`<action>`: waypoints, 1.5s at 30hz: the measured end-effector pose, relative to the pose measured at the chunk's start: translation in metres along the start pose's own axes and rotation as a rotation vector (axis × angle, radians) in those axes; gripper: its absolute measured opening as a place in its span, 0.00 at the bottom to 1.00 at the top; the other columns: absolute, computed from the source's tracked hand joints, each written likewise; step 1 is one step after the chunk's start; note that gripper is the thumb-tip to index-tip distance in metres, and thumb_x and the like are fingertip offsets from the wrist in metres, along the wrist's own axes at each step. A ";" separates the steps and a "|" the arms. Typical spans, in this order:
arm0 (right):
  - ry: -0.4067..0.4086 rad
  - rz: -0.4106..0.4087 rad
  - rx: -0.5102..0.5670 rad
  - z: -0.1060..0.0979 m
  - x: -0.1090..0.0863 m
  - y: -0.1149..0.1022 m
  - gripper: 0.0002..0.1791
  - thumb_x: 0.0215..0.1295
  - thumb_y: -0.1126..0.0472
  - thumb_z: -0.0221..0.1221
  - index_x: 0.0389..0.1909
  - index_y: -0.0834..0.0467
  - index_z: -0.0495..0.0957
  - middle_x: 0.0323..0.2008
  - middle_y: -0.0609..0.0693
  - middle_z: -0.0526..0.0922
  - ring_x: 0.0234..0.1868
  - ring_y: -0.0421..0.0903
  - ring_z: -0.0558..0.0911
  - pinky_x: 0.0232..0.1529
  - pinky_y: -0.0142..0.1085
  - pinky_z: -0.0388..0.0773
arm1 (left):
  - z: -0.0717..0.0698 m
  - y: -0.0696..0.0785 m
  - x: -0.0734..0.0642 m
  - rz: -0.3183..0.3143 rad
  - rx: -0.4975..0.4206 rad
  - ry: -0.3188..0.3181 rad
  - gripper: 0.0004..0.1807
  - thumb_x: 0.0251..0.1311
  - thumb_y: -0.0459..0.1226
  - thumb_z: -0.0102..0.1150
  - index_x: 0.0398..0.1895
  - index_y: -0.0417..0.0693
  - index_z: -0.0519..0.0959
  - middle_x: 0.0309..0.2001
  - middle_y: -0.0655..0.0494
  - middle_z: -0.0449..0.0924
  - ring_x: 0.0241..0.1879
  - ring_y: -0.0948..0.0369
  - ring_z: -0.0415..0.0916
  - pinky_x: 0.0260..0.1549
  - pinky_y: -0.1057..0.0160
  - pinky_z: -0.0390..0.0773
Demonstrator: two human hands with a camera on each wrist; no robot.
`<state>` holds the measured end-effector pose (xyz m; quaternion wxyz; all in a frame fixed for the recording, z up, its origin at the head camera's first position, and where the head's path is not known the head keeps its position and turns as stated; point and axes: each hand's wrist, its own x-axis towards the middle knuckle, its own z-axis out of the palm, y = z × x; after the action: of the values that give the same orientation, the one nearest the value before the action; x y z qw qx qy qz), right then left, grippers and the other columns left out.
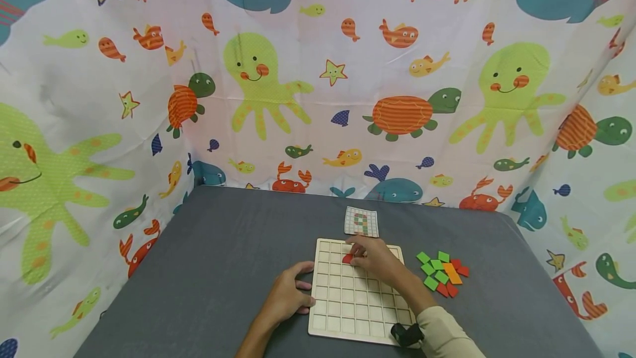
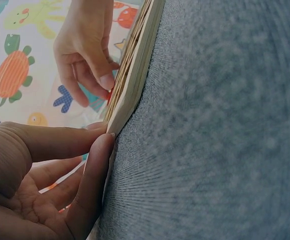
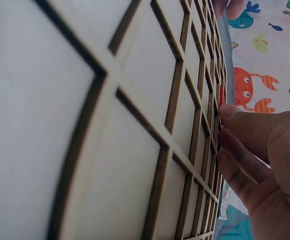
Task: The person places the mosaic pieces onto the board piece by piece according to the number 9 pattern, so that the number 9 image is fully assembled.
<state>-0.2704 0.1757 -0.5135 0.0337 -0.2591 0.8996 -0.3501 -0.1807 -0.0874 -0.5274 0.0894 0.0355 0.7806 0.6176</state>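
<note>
A pale wooden grid board (image 1: 335,311) lies flat on the dark cloth. My left hand (image 1: 285,293) touches the board's left edge, its thumb and forefinger spread apart along that side; the left wrist view shows the fingertips against the rim. Over the board's upper part, my right hand (image 1: 375,258) pinches a red tile (image 1: 347,258) between thumb and fingers. That tile sits low at a cell near the top edge; whether it lies fully inside the cell I cannot tell. Only a sliver of the red tile (image 3: 221,95) shows in the right wrist view, beside the thumb.
A small printed card (image 1: 361,221) with a coloured grid pattern lies beyond the board. Right of the board are scattered green tiles (image 1: 430,283), orange tiles (image 1: 452,273) and red tiles (image 1: 451,290). A patterned curtain (image 1: 318,153) stands behind the grey table (image 1: 223,247).
</note>
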 end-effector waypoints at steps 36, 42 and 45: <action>0.114 0.033 0.136 0.000 -0.024 -0.006 0.24 0.71 0.64 0.68 0.66 0.57 0.81 0.52 0.55 0.87 0.51 0.54 0.86 0.41 0.36 0.84 | 0.000 -0.001 -0.001 0.002 0.004 -0.004 0.45 0.43 0.15 0.72 0.71 0.41 0.76 0.68 0.40 0.77 0.48 0.52 0.84 0.23 0.55 0.89; 0.188 0.070 0.126 -0.004 -0.030 -0.005 0.26 0.68 0.62 0.71 0.67 0.55 0.81 0.51 0.52 0.88 0.51 0.52 0.87 0.44 0.41 0.85 | 0.000 -0.001 -0.001 0.003 0.005 -0.003 0.45 0.43 0.15 0.73 0.71 0.42 0.76 0.68 0.41 0.77 0.48 0.52 0.84 0.23 0.55 0.89; 0.212 0.090 0.127 -0.005 -0.032 -0.003 0.28 0.68 0.60 0.72 0.68 0.55 0.81 0.51 0.52 0.88 0.51 0.52 0.87 0.45 0.42 0.84 | 0.000 -0.001 -0.001 0.006 0.006 -0.002 0.45 0.43 0.15 0.73 0.71 0.42 0.76 0.68 0.41 0.77 0.48 0.52 0.84 0.23 0.55 0.89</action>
<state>-0.2425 0.1927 -0.5113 -0.0297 -0.1771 0.8849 -0.4299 -0.1802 -0.0880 -0.5281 0.0883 0.0387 0.7822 0.6155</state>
